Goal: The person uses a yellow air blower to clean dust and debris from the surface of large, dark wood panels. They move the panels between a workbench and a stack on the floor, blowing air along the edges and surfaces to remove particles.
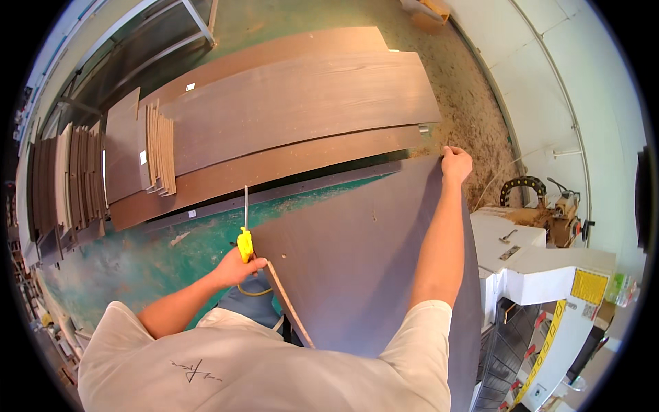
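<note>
A large dark grey-brown panel (343, 240) lies tilted in front of my body. My right hand (456, 165) is closed on its far right corner, arm stretched out. In my left hand (237, 266) is a yellow air blow gun (245, 244), its thin metal nozzle pointing away from me. My left thumb rests at the panel's near left corner, beside its bare, light-brown edge. Part of a yellowish hose (255, 293) shows below that hand. The fingers under the panel are hidden.
Ahead lies a stack of long brown boards (302, 96), with narrow strips (160, 147) on its left. More panels (75, 182) stand upright at far left. On the right is a white machine (549, 275) with a black cable chain (523, 184). Dust covers the floor (473, 103) beyond.
</note>
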`<action>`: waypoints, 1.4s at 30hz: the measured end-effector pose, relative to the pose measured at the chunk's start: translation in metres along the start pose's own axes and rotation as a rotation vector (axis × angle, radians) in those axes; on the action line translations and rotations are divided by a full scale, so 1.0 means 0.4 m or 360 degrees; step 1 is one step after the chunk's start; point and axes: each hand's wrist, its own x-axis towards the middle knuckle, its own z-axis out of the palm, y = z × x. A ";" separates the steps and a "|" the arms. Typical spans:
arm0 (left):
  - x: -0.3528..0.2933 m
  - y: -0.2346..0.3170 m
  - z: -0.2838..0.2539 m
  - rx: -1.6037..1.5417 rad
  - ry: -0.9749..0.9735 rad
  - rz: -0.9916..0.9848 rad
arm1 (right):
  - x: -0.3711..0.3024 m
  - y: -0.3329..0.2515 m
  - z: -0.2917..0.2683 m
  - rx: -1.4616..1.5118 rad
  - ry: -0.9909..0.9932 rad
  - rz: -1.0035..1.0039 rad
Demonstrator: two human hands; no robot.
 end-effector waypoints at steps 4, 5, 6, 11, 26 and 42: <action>0.009 0.012 -0.030 -0.0109 -0.0144 -0.0034 | 0.041 0.038 -0.068 -0.0078 -0.0078 -0.0084; 0.004 0.008 -0.029 -0.0145 -0.0143 -0.0030 | 0.035 0.023 -0.070 -0.0115 -0.0071 -0.0209; 0.004 0.014 -0.032 -0.0195 -0.0166 0.0023 | 0.026 0.048 -0.074 -0.0158 -0.0060 -0.0305; 0.034 0.017 -0.056 0.0044 -0.0271 0.0023 | -0.101 0.046 -0.108 0.0015 -0.0261 -0.0624; 0.019 -0.047 -0.028 -0.0091 -0.0176 0.0114 | -0.323 -0.051 -0.102 -0.0002 -0.0231 -0.0680; -0.007 -0.095 0.008 -0.0497 -0.0010 0.0064 | -1.124 -0.237 0.000 0.0227 -0.0819 -0.1310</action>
